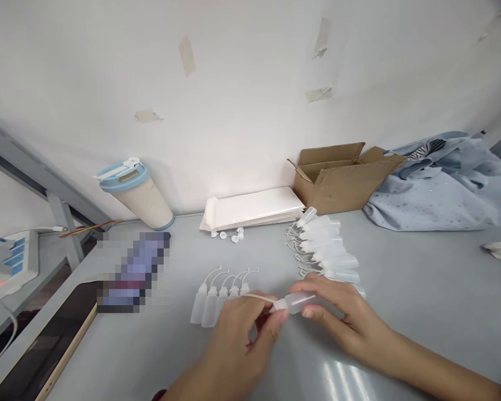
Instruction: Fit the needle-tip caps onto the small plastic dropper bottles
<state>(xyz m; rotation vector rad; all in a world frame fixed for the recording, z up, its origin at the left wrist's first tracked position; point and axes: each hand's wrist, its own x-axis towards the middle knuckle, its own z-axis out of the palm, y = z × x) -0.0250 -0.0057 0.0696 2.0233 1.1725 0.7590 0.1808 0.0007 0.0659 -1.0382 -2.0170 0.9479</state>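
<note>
Between my two hands lies a small translucent plastic squeeze bottle [299,302] with a white cap and a thin tethered strap, tipped on its side. My left hand [244,334] pinches it at the cap end. Thumb and forefinger of my right hand [350,317] close around its body near the base. Left of it, several like bottles [209,307] lie in a row with their straps pointing away, partly covered by my left hand. Beyond my right hand, another group of bottles [323,239] lies in a slanting pile, their straps toward the left.
At the back stand a cream tumbler [144,200] with a blue lid, a stack of white packets [254,209], an open cardboard box [342,181] and a blue-grey cloth bag [446,189]. Small white caps [236,236] lie before the packets. A phone [140,270], partly pixelated, lies left.
</note>
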